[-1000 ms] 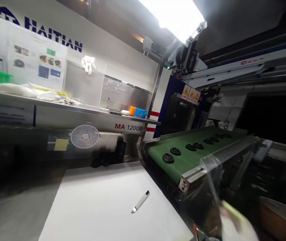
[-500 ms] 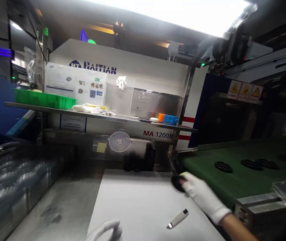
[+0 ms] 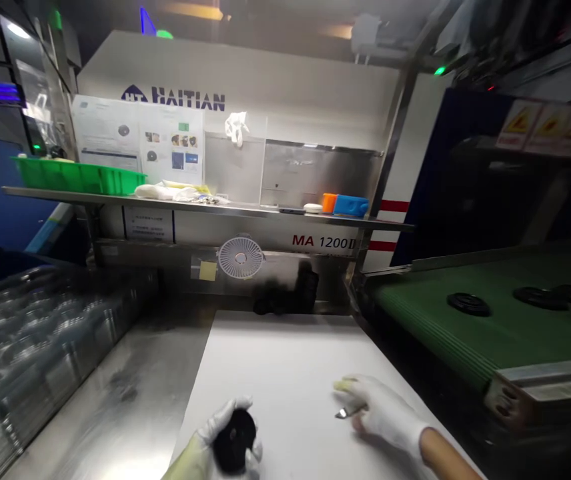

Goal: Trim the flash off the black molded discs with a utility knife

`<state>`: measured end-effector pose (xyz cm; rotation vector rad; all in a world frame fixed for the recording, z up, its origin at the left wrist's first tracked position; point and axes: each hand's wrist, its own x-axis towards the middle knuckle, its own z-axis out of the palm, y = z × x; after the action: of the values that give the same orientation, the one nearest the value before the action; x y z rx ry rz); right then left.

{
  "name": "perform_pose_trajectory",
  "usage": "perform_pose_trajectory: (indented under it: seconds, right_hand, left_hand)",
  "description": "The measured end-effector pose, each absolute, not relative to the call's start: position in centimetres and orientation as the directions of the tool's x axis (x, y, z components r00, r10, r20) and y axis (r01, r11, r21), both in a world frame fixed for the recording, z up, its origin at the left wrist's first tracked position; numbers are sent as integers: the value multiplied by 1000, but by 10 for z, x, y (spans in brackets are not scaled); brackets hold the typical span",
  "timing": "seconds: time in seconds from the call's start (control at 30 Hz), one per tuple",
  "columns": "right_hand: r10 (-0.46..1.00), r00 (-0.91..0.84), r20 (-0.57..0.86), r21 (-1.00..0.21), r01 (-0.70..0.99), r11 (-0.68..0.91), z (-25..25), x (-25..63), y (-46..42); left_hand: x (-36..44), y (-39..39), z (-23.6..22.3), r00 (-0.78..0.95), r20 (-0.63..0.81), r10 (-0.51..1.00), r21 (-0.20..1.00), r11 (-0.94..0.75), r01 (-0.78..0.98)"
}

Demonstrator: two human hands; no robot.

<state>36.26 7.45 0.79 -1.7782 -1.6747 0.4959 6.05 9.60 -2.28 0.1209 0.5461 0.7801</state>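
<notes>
The gloved left hand [image 3: 204, 443] holds a black moulded disc [image 3: 234, 440] in closed fingers at the near edge of the white tabletop [image 3: 285, 353], while the gloved right hand [image 3: 383, 413], fingers spread open, sits just over a small knife blade [image 3: 344, 414].

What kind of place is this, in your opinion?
Probably a factory floor with an injection moulding machine: the machine panel is marked Haitian MA 1200, and a green conveyor belt carries round black moulded parts.

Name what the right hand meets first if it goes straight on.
The white-handled knife on the white sheet, its blade showing just under the gloved right hand; depth is unclear, so they may already touch.
</notes>
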Motion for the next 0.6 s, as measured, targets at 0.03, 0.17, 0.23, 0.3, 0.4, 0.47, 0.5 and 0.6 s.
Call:
perform_pose_trajectory:
  seconds: [0.03,0.17,0.23,0.3,0.4,0.47,0.5,0.6]
  right_hand:
    - [986,116,121,-678,735,-3,2,376,77]
    - [989,122,82,-642,765,-41,-19,392,83]
    - [982,158,105,-585,808,-68,-24,387,84]
    - [972,202,124,-561,822,-99,-26,375,81]
    - [970,185,158,-645,763,-40,-23,341,64]
    - [971,136,196,-709,704,45,-19,305,42]
    - [970,110,216,-720,689,83,-15,284,29]
    - [973,5,229,-757,629,175,-5,223,-9]
  left_hand:
    - [57,98,-20,573,-420,704,271,700,-661]
    - [47,95,-2,617,-432,658,101,715,-691]
    - [44,89,5,601,-445,664,100,704,-703]
    - [42,82,9,513,-454,729,181,639,-748]
    - [40,67,11,370,-436,820,311,524,-793]
    - [36,56,12,328,-398,856,365,476,-800]
    - [33,50,13,324,-379,867,382,466,-798]
    - [24,34,14,340,-343,876,418,466,-780]
